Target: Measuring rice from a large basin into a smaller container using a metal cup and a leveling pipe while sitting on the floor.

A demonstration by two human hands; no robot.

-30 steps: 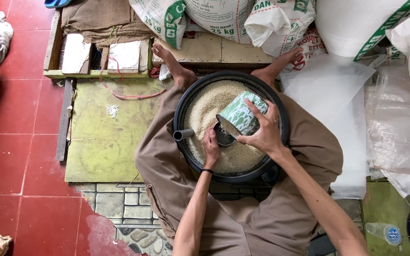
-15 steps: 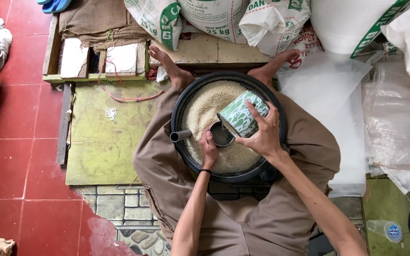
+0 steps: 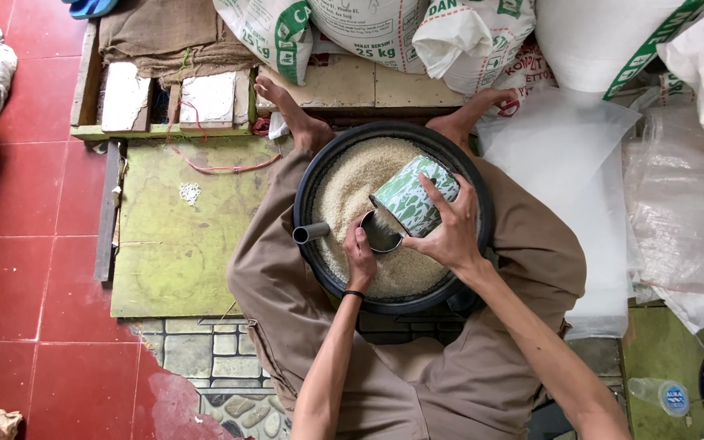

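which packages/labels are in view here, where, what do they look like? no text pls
Tin can: right hand tilts it over the basin of grain; cylinder, green-white pattern.
Sacks: top centre, stacked; white with green print.
Clear bags: right side; crumpled.
Bottle: bottom right; clear, blue label.

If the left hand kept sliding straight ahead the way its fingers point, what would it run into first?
The left hand points up the picture, fingers at the rim of the tilted green patterned tin held by the right hand. It would likely meet that tin's open mouth first, though depth is hard to judge; beyond lies grain.
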